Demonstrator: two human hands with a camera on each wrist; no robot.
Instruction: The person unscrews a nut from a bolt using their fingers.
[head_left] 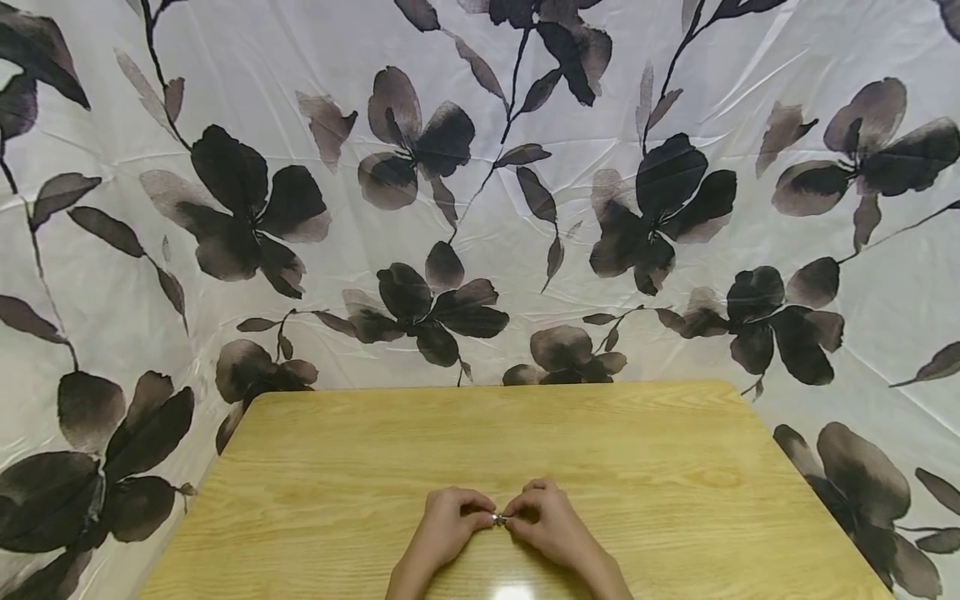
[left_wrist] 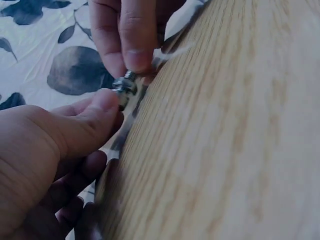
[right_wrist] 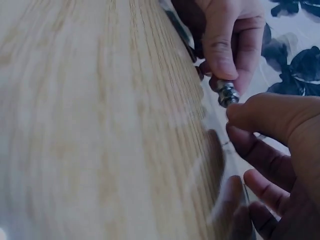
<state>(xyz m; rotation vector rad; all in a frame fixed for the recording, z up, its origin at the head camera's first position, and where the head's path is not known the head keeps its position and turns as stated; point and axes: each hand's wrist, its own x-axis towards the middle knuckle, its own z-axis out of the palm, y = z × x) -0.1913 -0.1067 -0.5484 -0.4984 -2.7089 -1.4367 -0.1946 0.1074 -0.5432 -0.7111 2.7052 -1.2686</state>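
Observation:
A small shiny metal bolt (left_wrist: 125,86) with what looks like a nut on it spans the gap between the two hands. My left hand (head_left: 447,523) pinches one end between thumb and forefinger. From the other side, my right hand (head_left: 550,523) pinches the opposite end the same way. A bit of thread shows in the left wrist view, close to the right fingertips. In the right wrist view the bolt (right_wrist: 227,94) has ridged, rounded metal parts. Both its ends are hidden by fingertips.
Both hands are over the near part of a light wood-grain table (head_left: 480,442). Behind it and at its sides hangs a pale cloth (head_left: 540,250) printed with dark flowers. A bright light reflection lies on the tabletop near its front.

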